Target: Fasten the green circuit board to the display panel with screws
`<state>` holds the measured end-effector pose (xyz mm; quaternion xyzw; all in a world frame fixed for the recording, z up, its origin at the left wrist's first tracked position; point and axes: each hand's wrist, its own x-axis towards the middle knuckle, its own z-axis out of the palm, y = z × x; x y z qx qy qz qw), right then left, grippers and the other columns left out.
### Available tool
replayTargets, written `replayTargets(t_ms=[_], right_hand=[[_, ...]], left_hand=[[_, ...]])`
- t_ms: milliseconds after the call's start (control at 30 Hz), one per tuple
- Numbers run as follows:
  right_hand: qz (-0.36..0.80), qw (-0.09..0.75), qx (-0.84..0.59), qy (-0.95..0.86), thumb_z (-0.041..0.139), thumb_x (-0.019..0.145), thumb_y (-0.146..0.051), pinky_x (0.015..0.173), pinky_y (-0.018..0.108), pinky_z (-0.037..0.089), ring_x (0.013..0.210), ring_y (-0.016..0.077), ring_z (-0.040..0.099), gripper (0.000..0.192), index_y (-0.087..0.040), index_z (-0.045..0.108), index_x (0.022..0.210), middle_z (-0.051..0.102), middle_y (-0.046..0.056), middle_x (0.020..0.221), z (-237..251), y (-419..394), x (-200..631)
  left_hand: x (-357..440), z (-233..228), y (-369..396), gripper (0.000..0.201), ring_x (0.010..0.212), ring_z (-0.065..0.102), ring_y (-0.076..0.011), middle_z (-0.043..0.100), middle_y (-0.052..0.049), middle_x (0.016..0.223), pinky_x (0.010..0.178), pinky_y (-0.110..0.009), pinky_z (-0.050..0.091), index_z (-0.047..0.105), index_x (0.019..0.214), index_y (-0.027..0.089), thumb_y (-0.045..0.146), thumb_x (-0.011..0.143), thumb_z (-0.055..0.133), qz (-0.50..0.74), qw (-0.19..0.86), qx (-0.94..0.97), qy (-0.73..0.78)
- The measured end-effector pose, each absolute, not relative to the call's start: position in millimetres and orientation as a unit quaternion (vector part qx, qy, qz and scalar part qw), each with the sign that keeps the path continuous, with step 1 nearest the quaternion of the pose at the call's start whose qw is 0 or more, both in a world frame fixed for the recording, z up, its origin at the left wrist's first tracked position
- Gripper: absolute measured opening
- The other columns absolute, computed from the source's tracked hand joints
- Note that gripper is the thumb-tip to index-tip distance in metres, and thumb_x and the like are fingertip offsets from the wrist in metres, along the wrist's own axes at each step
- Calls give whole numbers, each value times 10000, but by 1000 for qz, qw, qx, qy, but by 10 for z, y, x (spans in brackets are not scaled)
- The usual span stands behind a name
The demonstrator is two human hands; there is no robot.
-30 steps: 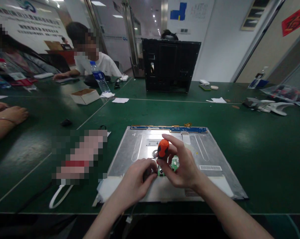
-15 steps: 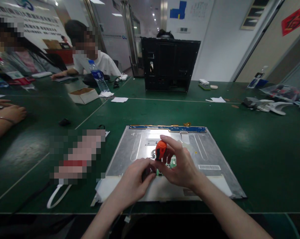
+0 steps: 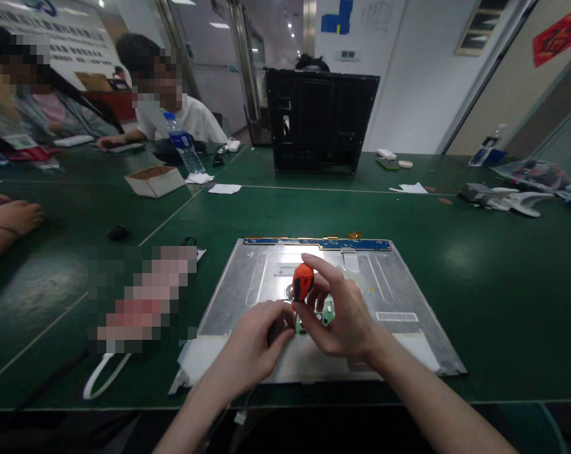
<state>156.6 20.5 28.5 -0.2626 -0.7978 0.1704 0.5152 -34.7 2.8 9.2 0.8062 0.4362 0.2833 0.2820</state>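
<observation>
My right hand [image 3: 344, 312] grips a stubby orange-and-black screwdriver [image 3: 303, 281] by its handle, upright over the middle of a display panel's metal back [image 3: 233, 302]. The tip is hidden behind my fingers. A small green circuit board [image 3: 329, 310] shows partly beneath my right hand. My left hand [image 3: 261, 337] is curled close beside the screwdriver, fingertips at the board's left edge; what they pinch, if anything, is hidden. Along the panel's far edge runs a blue circuit strip [image 3: 294, 243], with a flat ribbon cable [image 3: 350, 260] below it.
Left of the panel lies a blurred pink pouch-like item [image 3: 147, 290] with a white strap. A black monitor casing [image 3: 323, 120] stands at the back. Farther left are an open white box [image 3: 155, 181], a water bottle [image 3: 183, 146] and two seated people. Clutter [image 3: 503, 197] lies far right.
The whole view has shifted slightly. My hands and the screwdriver keep nearly the same place over the panel; the screwdriver handle looks slightly turned.
</observation>
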Motion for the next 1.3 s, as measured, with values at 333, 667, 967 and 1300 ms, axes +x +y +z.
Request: replayTargets(t_ms=[333,667,967,1300], right_hand=[[110,529,-274,-796,574,905,-194,458,225,480,542,112,553,682,-236,238,1498,644,15,846,284,235,1536],[153,506,-257,-809,566,864,-147,498,246,515,599,130,603,734,-221,222,1508,688,56,942,304,198,1563],[132,513,-264,-806,556,872,-151,455,241,478,537,122,565,715,-218,232,1505,651,22,839,309,208,1547],[118,509,-276,-807,571,897,-189,456,236,477,544,119,563,696,-244,230,1501,619,-3,799,282,215,1549]], left_hand=[[-351,87,23,77,751,567,-183,630,-25,801,671,-296,417,583,876,189,174,863,509,277,289,802,443],[-347,105,16,87,739,559,-182,625,-14,782,681,-299,425,587,866,197,168,848,507,276,289,800,448],[-344,112,16,90,738,562,-183,631,-23,797,669,-295,422,590,873,193,174,857,504,279,291,802,440],[-352,90,32,111,754,570,-185,638,-27,809,684,-301,435,599,904,199,164,854,507,286,293,803,434]])
